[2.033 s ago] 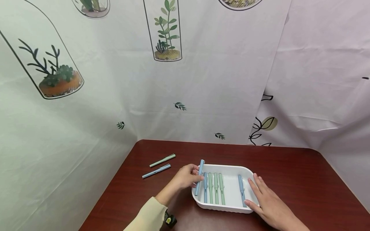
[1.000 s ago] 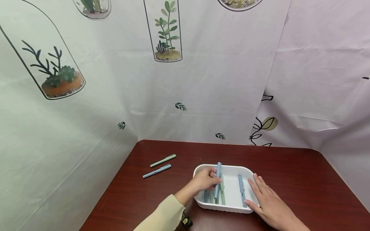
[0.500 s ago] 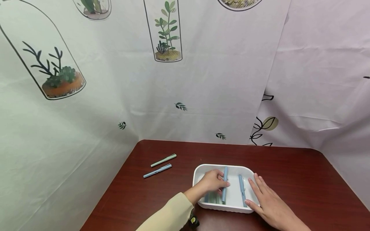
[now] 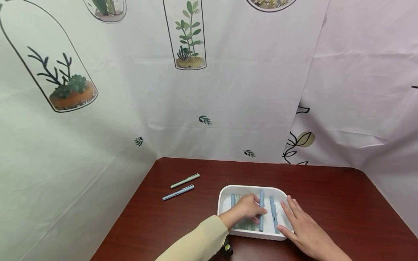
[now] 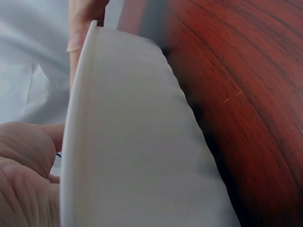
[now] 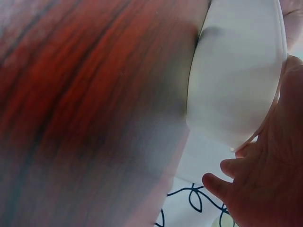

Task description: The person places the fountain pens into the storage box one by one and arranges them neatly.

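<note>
In the head view, my left hand (image 4: 245, 208) reaches into a white tray (image 4: 223, 194) and pinches a light blue pen (image 4: 261, 197) between thumb and fingers, low inside it. Another blue pen (image 4: 273, 214) lies to its right, slightly slanted. Partly hidden under the left hand is a row of pens, with a blue pen (image 4: 233, 200) at its left end and several green ones beside it. My right hand (image 4: 305, 230) rests on the tray's right rim, fingers straight. The left wrist view shows the tray's near wall (image 5: 128, 118) and part of the left hand (image 5: 23, 170).
A green pen (image 4: 185, 180) and a blue pen (image 4: 178, 192) lie slanted on the dark red table (image 4: 147, 224), left of the tray. Behind the table hangs a white cloth (image 4: 241, 101) printed with plants.
My left hand has carried the blue pen rightward from the tray's left rim, over the row of pens, and down into the space beside it. The right hand has stayed on the rim.
</note>
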The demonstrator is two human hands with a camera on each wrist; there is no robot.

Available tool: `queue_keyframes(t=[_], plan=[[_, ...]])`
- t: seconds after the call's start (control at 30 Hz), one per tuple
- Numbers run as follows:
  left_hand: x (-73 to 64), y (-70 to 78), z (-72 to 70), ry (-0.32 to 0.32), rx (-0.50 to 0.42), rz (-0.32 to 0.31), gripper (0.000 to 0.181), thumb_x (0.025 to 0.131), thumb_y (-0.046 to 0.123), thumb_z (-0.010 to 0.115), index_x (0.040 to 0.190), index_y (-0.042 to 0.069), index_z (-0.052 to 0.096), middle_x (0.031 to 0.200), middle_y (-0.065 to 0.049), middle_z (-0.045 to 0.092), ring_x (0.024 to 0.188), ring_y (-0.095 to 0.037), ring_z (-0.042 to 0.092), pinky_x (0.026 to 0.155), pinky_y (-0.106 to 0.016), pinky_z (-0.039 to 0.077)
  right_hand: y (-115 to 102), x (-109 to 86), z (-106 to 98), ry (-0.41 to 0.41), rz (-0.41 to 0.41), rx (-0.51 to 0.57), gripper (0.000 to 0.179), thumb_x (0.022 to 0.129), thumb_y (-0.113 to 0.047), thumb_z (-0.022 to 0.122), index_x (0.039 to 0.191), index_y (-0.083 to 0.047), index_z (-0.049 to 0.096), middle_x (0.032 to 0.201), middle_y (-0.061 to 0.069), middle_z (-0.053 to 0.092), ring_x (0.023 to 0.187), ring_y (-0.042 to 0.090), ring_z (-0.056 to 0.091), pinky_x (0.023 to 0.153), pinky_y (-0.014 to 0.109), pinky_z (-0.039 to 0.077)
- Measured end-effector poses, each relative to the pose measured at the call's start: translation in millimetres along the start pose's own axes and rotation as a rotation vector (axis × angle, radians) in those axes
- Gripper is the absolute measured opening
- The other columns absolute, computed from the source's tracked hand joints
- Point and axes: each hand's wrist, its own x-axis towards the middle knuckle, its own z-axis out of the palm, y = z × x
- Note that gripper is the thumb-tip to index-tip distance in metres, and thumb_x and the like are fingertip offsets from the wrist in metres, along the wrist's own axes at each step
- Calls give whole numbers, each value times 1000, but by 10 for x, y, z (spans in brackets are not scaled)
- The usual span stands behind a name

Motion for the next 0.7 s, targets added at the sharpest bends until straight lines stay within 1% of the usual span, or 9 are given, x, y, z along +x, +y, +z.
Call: queue_keyframes(t=[0.13,0.23,0.33,0.43,0.47,0.53,0.6,0.63,0.7], plan=[[18,13,53,18,25,-21,29,85,8,82,97,3,56,65,-6,60,44,-15,60,46,-30,55,-1,-8,0,-37,30,17,76,95,-53,65,151,-6,47,160,21,36,150,-1,-7,107,4,-11],[29,21,90,25,62,-19,28,84,9,82,93,3,56,63,-6,60,43,-15,61,44,-28,54,-2,-11,1,-56,47,31,76,95,-54,63,152,-6,45,161,20,34,152,2,-4,106,3,-11],[38,25,122,23,95,-14,27,85,10,82,86,4,55,62,-6,59,42,-16,62,44,-26,52,4,-13,6,-49,43,34,76,95,-53,64,152,-6,45,161,21,34,152,3,-4,107,3,-10],[44,29,147,14,147,-10,29,86,13,81,76,7,55,55,-4,58,40,-13,60,44,-22,48,7,-16,8,-41,36,34,76,95,-53,64,152,-5,45,160,21,34,151,0,-6,108,3,-10],[44,34,153,11,164,-7,30,87,14,81,73,8,55,52,-4,57,39,-12,59,44,-21,47,8,-16,7,-40,36,35,76,95,-52,64,152,-5,45,160,21,34,152,1,-5,108,3,-10],[48,41,168,10,202,-2,34,87,16,81,66,9,56,47,-3,55,37,-10,56,45,-19,44,9,-13,6,-46,40,39,76,95,-53,64,152,-5,45,161,20,34,154,8,0,108,3,-9],[55,49,183,10,236,1,36,87,18,81,63,10,56,44,-1,54,36,-9,54,45,-18,42,8,-13,7,-53,46,45,76,96,-53,64,152,-5,45,161,20,33,156,16,9,107,3,-9],[58,54,191,13,254,3,36,87,18,81,61,10,56,43,0,53,36,-9,54,45,-18,42,9,-13,9,-54,48,46,76,96,-53,64,152,-5,45,161,20,33,156,18,12,107,3,-9],[68,60,210,21,299,9,38,86,20,81,59,10,58,43,1,52,37,-9,53,46,-18,40,10,-11,14,-54,48,47,76,96,-53,64,152,-5,45,161,20,33,155,18,13,108,3,-9]])
